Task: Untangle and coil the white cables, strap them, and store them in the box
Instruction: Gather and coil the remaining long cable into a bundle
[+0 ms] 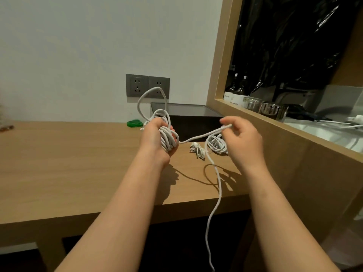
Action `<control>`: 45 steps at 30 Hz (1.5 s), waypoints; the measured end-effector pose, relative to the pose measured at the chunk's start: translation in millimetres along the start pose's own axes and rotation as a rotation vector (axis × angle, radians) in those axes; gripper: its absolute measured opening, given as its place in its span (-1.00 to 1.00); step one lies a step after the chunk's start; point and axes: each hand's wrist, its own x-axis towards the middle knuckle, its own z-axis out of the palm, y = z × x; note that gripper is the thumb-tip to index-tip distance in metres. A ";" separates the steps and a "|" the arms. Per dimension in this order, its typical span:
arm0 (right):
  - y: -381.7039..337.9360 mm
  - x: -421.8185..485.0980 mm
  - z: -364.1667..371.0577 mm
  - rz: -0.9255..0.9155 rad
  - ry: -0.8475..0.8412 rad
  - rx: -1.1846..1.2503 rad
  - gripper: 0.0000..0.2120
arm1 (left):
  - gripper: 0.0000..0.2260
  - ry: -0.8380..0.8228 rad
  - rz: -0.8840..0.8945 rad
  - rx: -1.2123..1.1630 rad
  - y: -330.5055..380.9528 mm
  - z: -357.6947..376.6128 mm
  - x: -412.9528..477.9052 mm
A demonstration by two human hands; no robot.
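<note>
1. My left hand (pixel 155 140) grips a coil of white cable (pixel 167 139) above the bench (pixel 68 163).
2. My right hand (pixel 242 138) pinches its loose strand, which trails off the bench edge.
3. Two smaller coiled cables (pixel 198 151) lie beside the black box (pixel 192 118).

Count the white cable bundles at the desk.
3. One coil is gripped in the left hand, its tail pinched by the right hand; a small bundle lies on the desk; a looser bundle lies beside it, partly hidden.

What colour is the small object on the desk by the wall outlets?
Green, seen in the head view.
</note>
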 end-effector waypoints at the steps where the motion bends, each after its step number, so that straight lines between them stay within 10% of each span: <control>1: 0.3 3.4 0.8 0.046 -0.093 -0.205 -0.79 | -0.91 0.005 -0.004 0.006 -0.9 2.5 1.8; 3: -0.2 4.7 9.0 0.125 -0.261 -0.476 -0.74 | -0.92 -0.017 -0.003 0.031 -4.1 8.5 4.0; 6: -8.0 7.3 26.5 0.192 -0.406 -0.256 -0.71 | -0.90 -0.079 0.010 0.096 -4.8 20.3 11.0; 10: -9.5 18.7 29.2 0.303 -0.175 0.254 -0.74 | -0.91 -0.164 0.070 0.252 4.3 19.6 19.4; 15: -11.6 31.4 34.8 0.101 -0.153 0.351 -0.62 | -0.85 -0.260 0.139 0.692 9.8 1.6 28.9; 18: -11.0 37.4 40.7 0.054 -0.194 0.277 -0.87 | -0.82 -0.298 0.133 0.845 9.9 -4.1 34.3; 22: -0.1 40.5 40.2 0.226 -0.206 0.554 -0.69 | -0.79 -0.394 0.042 0.822 14.3 -12.9 38.5; 28: 11.6 39.6 20.0 0.313 -0.295 0.942 -0.94 | -0.77 -0.563 -0.152 0.467 20.1 -19.3 38.8; 34: 13.9 31.7 43.6 0.167 -0.055 0.401 -0.94 | -0.63 -0.665 -0.249 -0.010 5.9 -10.7 45.6; 45: 12.3 28.8 71.0 0.036 -0.268 0.040 -0.88 | -0.74 -0.222 0.027 -0.122 -0.6 -2.9 57.7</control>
